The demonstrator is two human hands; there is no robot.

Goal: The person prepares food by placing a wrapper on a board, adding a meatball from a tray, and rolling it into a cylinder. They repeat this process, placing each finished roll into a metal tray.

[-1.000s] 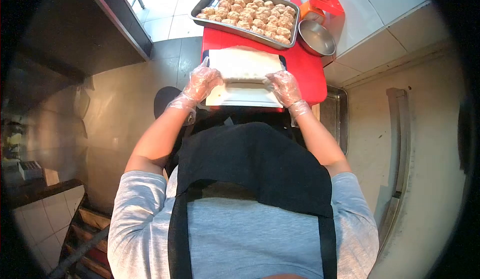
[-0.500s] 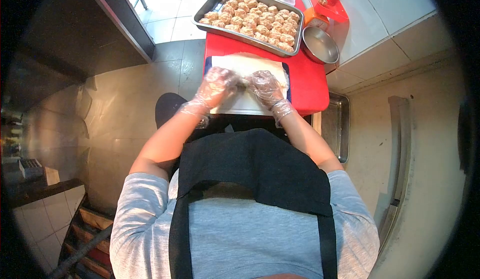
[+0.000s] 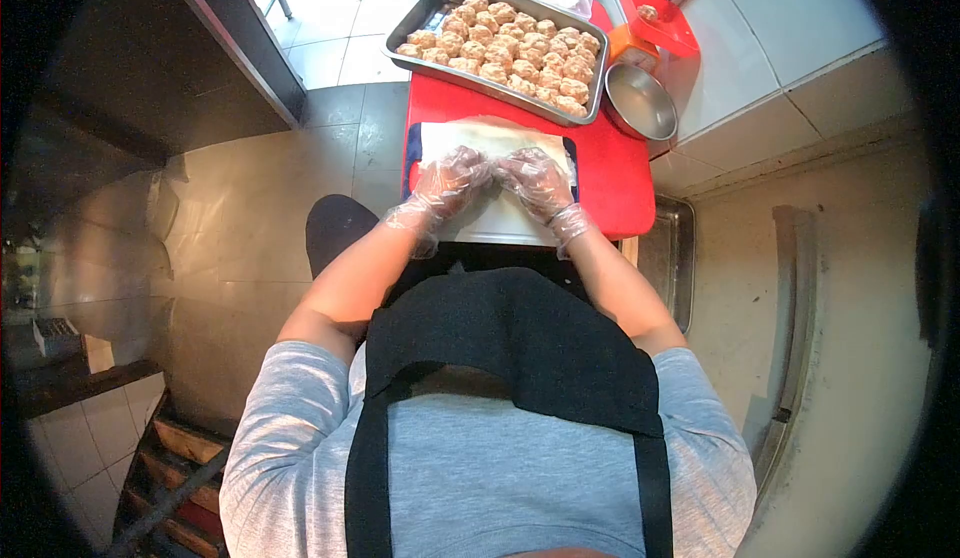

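Both my hands wear clear, loose plastic gloves and meet over a white board [image 3: 492,226] at the near end of a red table. My left hand [image 3: 453,180] has its fingers curled and pinched together. Opposite it, my right hand [image 3: 537,180] is curled the same way, and the fingertips of both hands come together at the middle. A pale cream sheet [image 3: 492,139] spreads flat just beyond the fingers, with dark blue material showing at its sides. What the fingers pinch is hidden by the knuckles and shiny plastic.
Beyond the sheet, a metal tray [image 3: 400,60] holds rows of lumpy, light-brown balls [image 3: 510,48]. To its right are a round metal bowl [image 3: 641,101] and an orange scale [image 3: 632,49] with a red tray [image 3: 668,30] on top. A tiled wall borders the table's right side.
My left hand has moved in toward the right hand, and the gap between them has narrowed. The view has shifted slightly; tray and board sit a little lower in it.
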